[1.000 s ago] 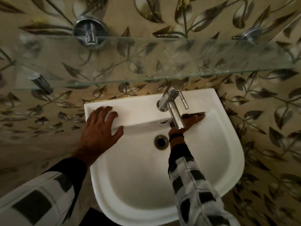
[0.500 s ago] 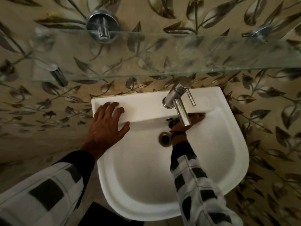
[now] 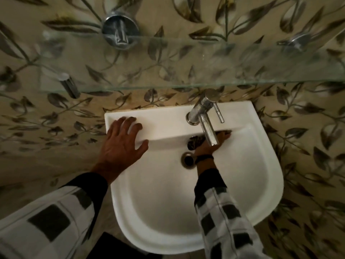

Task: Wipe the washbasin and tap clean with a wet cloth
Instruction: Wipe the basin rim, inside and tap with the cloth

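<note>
My left hand (image 3: pixel 123 144) rests flat on the washbasin (image 3: pixel 276 171) ledge at ten o'clock, fingers spread and released, holding nothing. My right hand (image 3: pixel 205 149) reaches under the tap (image 3: pixel 203 116) spout at twelve o'clock. Its fingers are stretched along the bowl's back wall, pressing the dark cloth (image 3: pixel 195 142) against it, just at twelve o'clock of the drain (image 3: pixel 188 159).

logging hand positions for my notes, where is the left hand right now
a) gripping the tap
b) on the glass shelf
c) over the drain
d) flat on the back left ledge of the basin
d: the left hand lies with fingers spread on the washbasin ledge, left of the tap, holding nothing.
</note>
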The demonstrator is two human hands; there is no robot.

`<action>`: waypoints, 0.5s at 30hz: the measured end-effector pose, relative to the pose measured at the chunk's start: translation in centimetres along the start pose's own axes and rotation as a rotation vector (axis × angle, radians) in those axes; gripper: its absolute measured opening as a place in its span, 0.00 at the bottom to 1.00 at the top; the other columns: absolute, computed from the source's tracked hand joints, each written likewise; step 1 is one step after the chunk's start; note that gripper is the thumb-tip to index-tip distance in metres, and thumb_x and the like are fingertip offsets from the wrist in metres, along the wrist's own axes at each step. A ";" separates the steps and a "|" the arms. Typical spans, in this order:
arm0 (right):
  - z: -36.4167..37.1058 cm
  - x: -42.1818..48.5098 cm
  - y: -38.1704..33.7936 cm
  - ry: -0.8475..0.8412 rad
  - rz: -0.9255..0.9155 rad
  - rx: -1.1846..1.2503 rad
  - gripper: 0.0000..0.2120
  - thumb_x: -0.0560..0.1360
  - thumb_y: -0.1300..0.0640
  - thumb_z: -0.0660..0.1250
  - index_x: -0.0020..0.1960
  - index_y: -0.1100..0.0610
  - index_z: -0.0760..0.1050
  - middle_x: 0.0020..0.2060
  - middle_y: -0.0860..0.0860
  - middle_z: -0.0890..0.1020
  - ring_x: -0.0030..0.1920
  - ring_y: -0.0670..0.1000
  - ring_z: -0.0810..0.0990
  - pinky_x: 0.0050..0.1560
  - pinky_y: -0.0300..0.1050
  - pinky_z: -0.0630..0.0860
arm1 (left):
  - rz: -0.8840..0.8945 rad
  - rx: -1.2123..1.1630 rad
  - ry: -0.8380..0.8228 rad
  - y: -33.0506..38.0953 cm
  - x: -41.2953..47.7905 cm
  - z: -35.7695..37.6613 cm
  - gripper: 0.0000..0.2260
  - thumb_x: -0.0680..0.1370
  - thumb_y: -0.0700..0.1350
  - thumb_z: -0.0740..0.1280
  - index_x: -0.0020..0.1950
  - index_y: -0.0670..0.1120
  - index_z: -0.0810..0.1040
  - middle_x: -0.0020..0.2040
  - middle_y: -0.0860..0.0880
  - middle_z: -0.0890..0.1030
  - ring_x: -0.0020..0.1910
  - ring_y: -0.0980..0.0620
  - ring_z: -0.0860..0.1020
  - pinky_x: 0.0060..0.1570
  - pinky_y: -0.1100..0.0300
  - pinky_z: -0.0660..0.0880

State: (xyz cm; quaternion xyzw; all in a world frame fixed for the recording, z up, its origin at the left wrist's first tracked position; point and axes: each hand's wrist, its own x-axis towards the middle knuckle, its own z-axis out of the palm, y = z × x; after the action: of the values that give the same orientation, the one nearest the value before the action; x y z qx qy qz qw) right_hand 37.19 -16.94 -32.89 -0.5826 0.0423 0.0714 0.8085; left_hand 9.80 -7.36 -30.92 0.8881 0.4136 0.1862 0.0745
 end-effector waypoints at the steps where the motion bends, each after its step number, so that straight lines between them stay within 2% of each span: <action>1: 0.1 0.3 0.1 0.017 -0.061 -0.098 0.24 0.86 0.57 0.45 0.80 0.57 0.43 0.80 0.53 0.50 0.78 0.54 0.55 0.76 0.46 0.53 | -0.007 0.006 -0.001 0.1 0.1 -0.2 0.24 0.75 0.61 0.63 0.63 0.47 0.76 0.70 0.44 0.73 0.72 0.40 0.67 0.72 0.44 0.63; 3: 0.5 1.8 -0.2 0.060 -0.099 -0.129 0.24 0.86 0.59 0.44 0.80 0.61 0.43 0.80 0.54 0.48 0.79 0.52 0.51 0.78 0.44 0.50 | -0.010 0.004 -0.010 0.2 0.2 -0.3 0.24 0.75 0.61 0.63 0.63 0.47 0.76 0.70 0.44 0.73 0.72 0.41 0.67 0.72 0.44 0.63; 7: 1.0 4.2 -0.2 0.004 -0.065 0.008 0.24 0.85 0.64 0.46 0.79 0.65 0.43 0.79 0.57 0.48 0.79 0.54 0.52 0.77 0.42 0.53 | -0.004 -0.004 -0.003 0.0 0.2 -0.2 0.23 0.75 0.61 0.63 0.63 0.47 0.76 0.70 0.45 0.73 0.72 0.41 0.66 0.72 0.45 0.63; 10: 0.5 2.9 0.1 0.066 -0.094 -0.051 0.24 0.85 0.63 0.47 0.79 0.63 0.44 0.79 0.56 0.49 0.79 0.53 0.52 0.78 0.44 0.51 | -0.008 0.000 -0.011 0.1 0.2 -0.2 0.23 0.75 0.61 0.62 0.63 0.47 0.75 0.70 0.45 0.72 0.72 0.41 0.66 0.72 0.45 0.62; 13: -0.5 1.3 0.9 0.097 0.060 0.028 0.22 0.84 0.61 0.52 0.78 0.63 0.57 0.78 0.55 0.59 0.76 0.54 0.62 0.78 0.51 0.56 | -0.012 -0.004 -0.030 0.0 0.2 -0.1 0.24 0.75 0.61 0.62 0.64 0.47 0.75 0.71 0.45 0.72 0.73 0.41 0.65 0.73 0.44 0.62; 15: -0.3 1.1 1.1 0.168 0.090 0.112 0.20 0.81 0.68 0.56 0.72 0.67 0.66 0.75 0.60 0.64 0.70 0.57 0.69 0.72 0.55 0.66 | -0.012 -0.009 -0.028 0.0 0.2 -0.1 0.24 0.75 0.62 0.62 0.64 0.47 0.75 0.71 0.45 0.72 0.72 0.41 0.65 0.73 0.44 0.61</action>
State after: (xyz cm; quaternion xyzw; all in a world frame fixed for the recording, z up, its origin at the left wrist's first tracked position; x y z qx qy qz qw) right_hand 38.07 -16.82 -34.15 -0.5380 0.1400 0.0563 0.8294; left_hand 9.83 -7.23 -30.74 0.8879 0.4168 0.1752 0.0853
